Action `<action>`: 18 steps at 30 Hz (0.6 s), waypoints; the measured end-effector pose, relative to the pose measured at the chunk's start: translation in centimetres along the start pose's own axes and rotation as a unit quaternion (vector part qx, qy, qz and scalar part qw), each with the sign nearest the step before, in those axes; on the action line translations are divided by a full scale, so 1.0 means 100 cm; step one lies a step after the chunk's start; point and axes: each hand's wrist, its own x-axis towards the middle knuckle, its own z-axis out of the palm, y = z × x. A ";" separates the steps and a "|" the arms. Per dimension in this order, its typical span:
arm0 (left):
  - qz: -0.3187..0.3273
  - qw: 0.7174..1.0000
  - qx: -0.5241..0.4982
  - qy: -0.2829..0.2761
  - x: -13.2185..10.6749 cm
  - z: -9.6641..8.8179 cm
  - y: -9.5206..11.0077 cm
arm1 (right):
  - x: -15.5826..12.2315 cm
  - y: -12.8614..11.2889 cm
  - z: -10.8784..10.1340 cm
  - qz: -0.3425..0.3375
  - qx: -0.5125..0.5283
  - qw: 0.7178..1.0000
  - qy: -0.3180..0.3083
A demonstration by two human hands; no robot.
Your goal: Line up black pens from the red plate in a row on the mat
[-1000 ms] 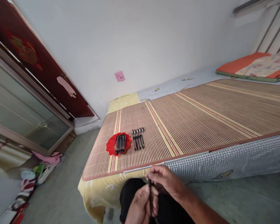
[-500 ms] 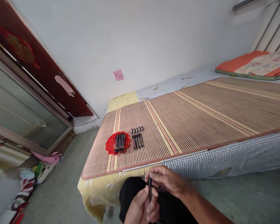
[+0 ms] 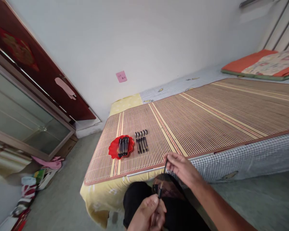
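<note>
My left hand (image 3: 148, 213) is closed around the dark barrel of a pen (image 3: 160, 193), low in the view above my knee. My right hand (image 3: 183, 168) pinches a thin refill (image 3: 164, 168) drawn partly out of the barrel's top, slanting up to the right. On the striped bamboo mat (image 3: 207, 118) ahead lies a red scalloped dish (image 3: 113, 149) with several black pens in it. Beside it to the right, a row of several pen parts (image 3: 141, 140) lies side by side.
The mat covers a bed with a yellow sheet (image 3: 98, 195) and a checked side (image 3: 255, 160). A folded orange cushion (image 3: 262, 64) lies at the far right. A glass-fronted cabinet (image 3: 21, 109) leans at the left, with clutter (image 3: 31, 183) on the floor below it.
My right hand has moved up and right, away from my left hand, drawing the thin refill out of the pen barrel. The dish and row of parts have not moved.
</note>
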 end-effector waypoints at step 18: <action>0.185 0.959 0.066 0.206 0.020 0.032 0.035 | -0.026 0.000 0.035 0.008 -0.068 0.996 -0.064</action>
